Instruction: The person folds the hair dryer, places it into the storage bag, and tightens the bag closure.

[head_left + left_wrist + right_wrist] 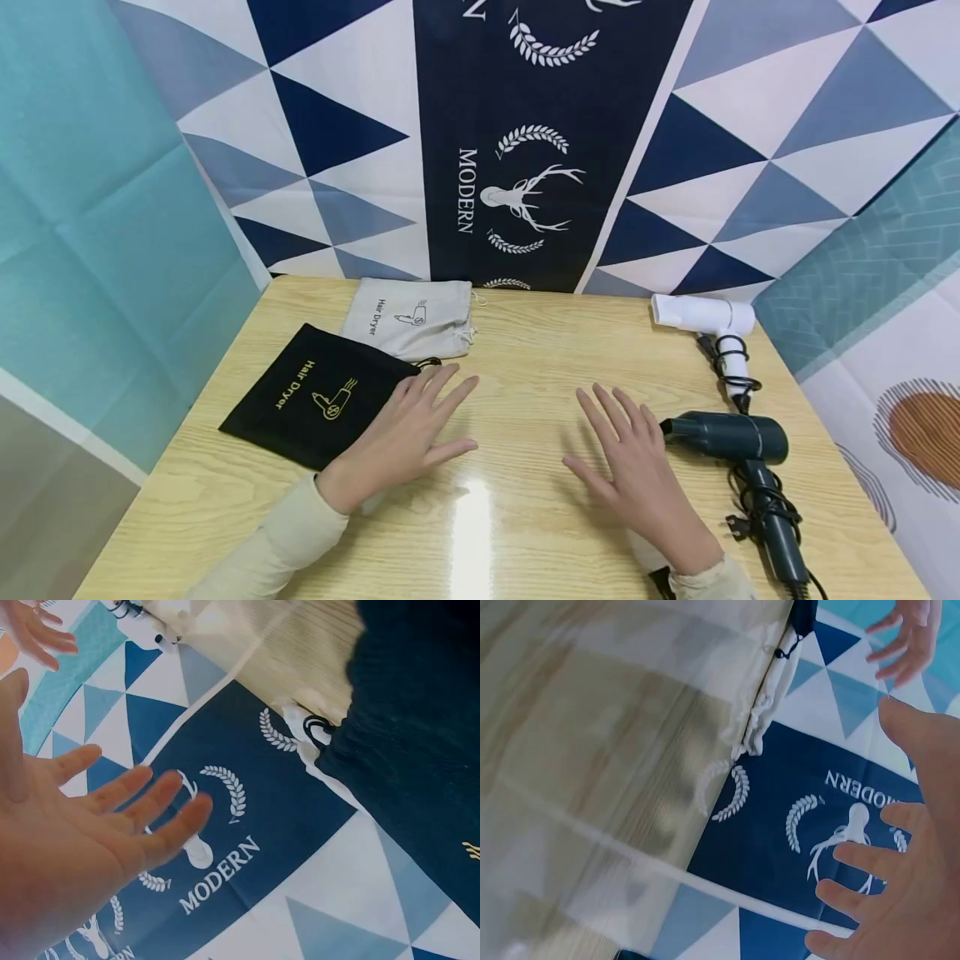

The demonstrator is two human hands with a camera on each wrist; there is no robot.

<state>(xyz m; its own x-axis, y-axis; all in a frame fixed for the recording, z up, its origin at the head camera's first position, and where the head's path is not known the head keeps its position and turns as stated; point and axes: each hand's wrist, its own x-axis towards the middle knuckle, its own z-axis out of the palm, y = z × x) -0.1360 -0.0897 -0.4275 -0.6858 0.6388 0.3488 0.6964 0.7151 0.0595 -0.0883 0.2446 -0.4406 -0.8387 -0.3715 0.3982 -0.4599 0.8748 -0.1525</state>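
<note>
1. Left hand (408,429): fingers spread and extended, at the right edge of the black drawstring pouch (307,400) in the head view; it seems to hover, though contact is hard to judge.
2. Right hand (637,462): fingers likewise spread and extended, well to the right of the black pouch.
3. The black pouch lies flat on the tabletop (540,350), its gold "Hair Dryer" print facing up.
4. Pale grey drawstring pouch (408,317): just behind the black pouch.
5. Dark green hair dryer (727,436): far right of the black pouch, cord wound around its handle.
6. White hair dryer (701,315): far right of and farther back than the black pouch, its handle also cord-wrapped.
7. Patterned cloth (555,100) reading "MODERN": upright beyond the black pouch.
</note>
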